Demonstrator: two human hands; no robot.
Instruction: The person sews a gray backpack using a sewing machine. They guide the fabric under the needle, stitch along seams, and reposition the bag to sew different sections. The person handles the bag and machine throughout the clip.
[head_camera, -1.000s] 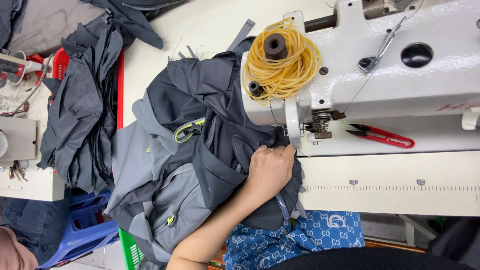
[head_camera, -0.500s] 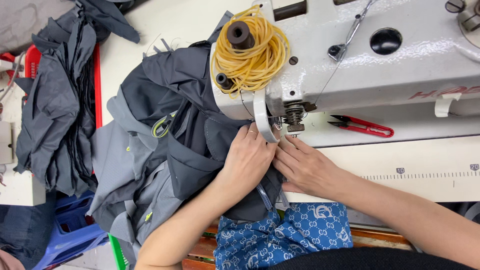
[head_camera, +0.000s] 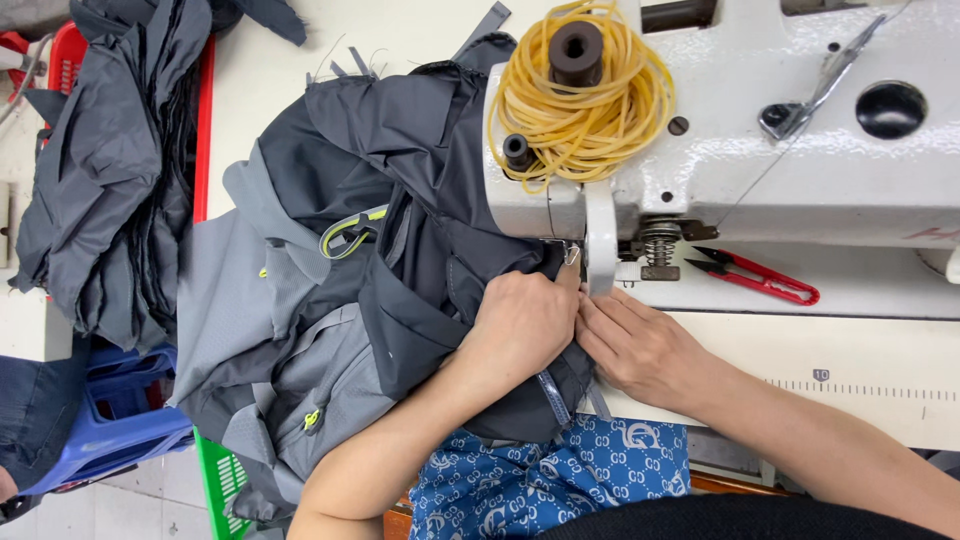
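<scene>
Bare forearms, blue patterned garment

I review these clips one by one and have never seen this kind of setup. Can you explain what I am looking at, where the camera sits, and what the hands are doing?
The picture comes from a camera worn on the person's head, looking down. The big white sewing machine sits on a pale worktable. A loose coil of yellow cord rests on top of the machine. Both bare hands press a dark grey fabric garment with lime zip pulls flat beside the needle: the left hand on the cloth, the right hand at its edge. Red thread snips lie on the machine bed. A stack of dark grey cloth pieces lies further left.
</scene>
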